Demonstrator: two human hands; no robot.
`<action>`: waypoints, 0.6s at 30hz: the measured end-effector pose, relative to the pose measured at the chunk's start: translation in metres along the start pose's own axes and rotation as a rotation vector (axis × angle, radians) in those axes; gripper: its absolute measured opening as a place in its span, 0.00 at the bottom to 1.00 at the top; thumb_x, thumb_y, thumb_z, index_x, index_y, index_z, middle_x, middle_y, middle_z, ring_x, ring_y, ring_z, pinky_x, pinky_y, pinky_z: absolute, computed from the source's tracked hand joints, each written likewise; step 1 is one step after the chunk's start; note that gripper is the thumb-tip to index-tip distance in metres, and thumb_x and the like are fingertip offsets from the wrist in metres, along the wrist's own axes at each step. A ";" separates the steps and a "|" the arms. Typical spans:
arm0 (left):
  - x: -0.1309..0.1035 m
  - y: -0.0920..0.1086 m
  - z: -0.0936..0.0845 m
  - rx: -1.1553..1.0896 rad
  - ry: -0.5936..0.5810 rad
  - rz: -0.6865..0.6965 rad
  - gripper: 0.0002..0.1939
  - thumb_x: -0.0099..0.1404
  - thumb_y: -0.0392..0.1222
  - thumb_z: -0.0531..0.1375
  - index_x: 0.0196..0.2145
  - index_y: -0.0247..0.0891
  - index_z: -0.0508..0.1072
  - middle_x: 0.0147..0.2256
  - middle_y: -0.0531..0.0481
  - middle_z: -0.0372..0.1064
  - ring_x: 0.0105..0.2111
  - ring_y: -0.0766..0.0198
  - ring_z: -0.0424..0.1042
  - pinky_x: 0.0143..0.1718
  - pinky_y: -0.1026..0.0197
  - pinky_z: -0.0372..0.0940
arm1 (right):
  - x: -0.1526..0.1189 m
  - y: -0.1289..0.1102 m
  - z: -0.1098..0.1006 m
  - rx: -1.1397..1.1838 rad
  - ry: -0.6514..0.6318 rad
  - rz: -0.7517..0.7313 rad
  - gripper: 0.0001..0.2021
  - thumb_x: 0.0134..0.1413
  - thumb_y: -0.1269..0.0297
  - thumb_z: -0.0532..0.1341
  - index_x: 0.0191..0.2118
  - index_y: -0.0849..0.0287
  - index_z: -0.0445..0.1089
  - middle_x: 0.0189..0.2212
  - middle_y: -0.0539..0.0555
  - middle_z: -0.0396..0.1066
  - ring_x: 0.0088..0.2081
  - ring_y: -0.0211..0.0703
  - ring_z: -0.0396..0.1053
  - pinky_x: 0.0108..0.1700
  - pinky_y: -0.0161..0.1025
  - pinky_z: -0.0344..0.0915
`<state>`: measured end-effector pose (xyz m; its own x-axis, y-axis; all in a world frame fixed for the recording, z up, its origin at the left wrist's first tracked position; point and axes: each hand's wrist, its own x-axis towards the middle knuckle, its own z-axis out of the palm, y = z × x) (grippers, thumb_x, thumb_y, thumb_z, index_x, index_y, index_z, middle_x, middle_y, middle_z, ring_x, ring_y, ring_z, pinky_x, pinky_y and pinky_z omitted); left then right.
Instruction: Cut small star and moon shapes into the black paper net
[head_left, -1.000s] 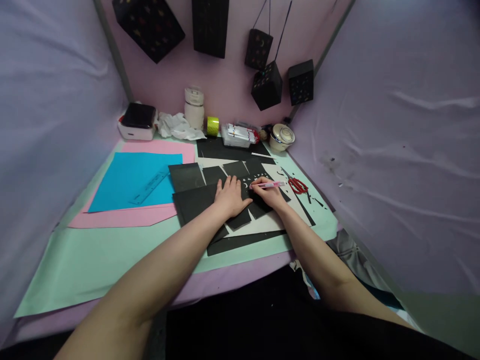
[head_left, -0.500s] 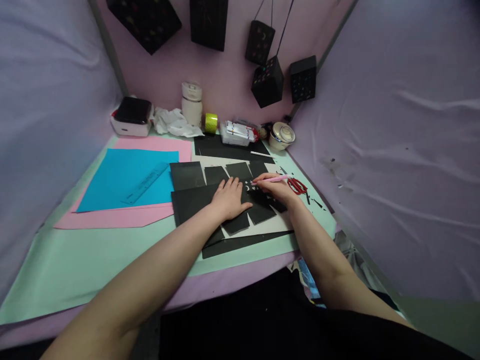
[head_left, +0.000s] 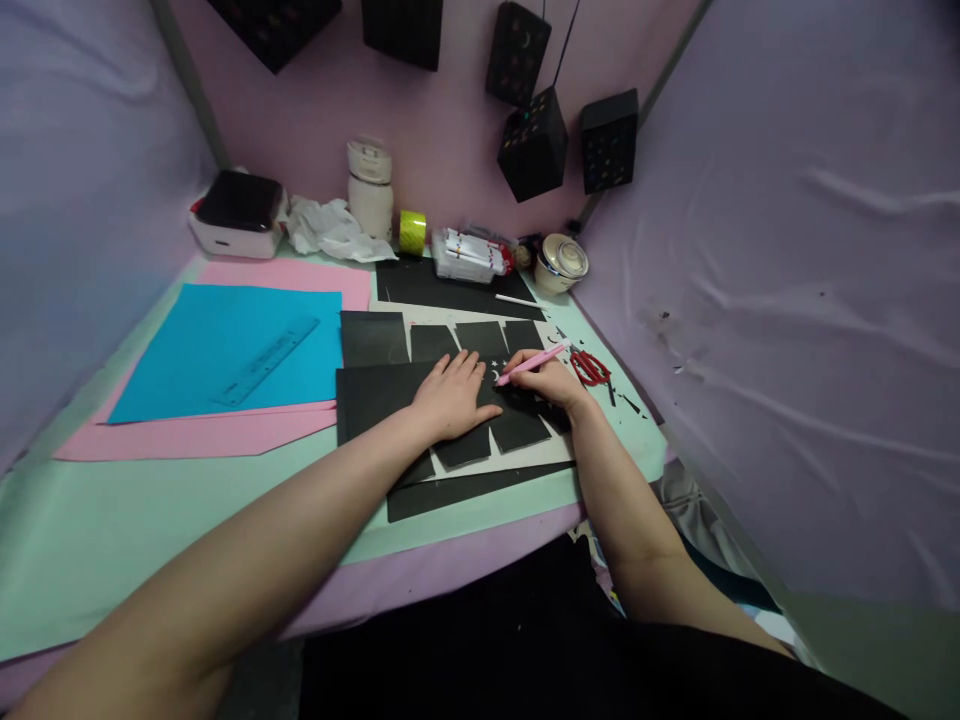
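Observation:
A sheet of black card (head_left: pixel 379 395) with flaps cut along its edges lies in front of me on a white board (head_left: pixel 517 448). My left hand (head_left: pixel 451 398) rests flat on the card, fingers spread. In my right hand (head_left: pixel 553 382) is a slim pink craft knife (head_left: pixel 529 365), pinched like a pen, its tip down at small star and moon shapes that show white in the card. The tip itself is too small to make out. Red-handled scissors (head_left: pixel 590 368) lie just right of my right hand, beside black paper scraps (head_left: pixel 631 405).
Left lie a blue sheet (head_left: pixel 187 345) with a ruler (head_left: pixel 266 362) and pink sheets (head_left: pixel 187 437). Along the back stand a white bottle (head_left: pixel 370 205), yellow tape (head_left: pixel 412 232), a plastic box (head_left: pixel 465 260) and a lidded bowl (head_left: pixel 559 265). Black boxes (head_left: pixel 534 150) hang above.
The pink craft knife has tilted, its tip moving slightly down and left to the moon shape. My left hand stays flat on the card. The whole view has shifted a little.

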<state>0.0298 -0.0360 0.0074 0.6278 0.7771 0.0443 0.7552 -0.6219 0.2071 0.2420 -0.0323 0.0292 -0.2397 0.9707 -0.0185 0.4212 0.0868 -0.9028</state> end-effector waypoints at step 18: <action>0.000 0.000 0.001 0.010 0.013 0.001 0.43 0.66 0.65 0.49 0.66 0.28 0.54 0.68 0.37 0.44 0.68 0.50 0.42 0.67 0.50 0.38 | 0.003 -0.001 0.002 -0.063 -0.017 0.007 0.08 0.43 0.67 0.64 0.33 0.59 0.76 0.30 0.51 0.78 0.34 0.42 0.72 0.35 0.35 0.65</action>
<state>0.0299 -0.0362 0.0067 0.6264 0.7774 0.0576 0.7562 -0.6239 0.1971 0.2391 -0.0302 0.0294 -0.2510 0.9674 -0.0329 0.4774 0.0942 -0.8736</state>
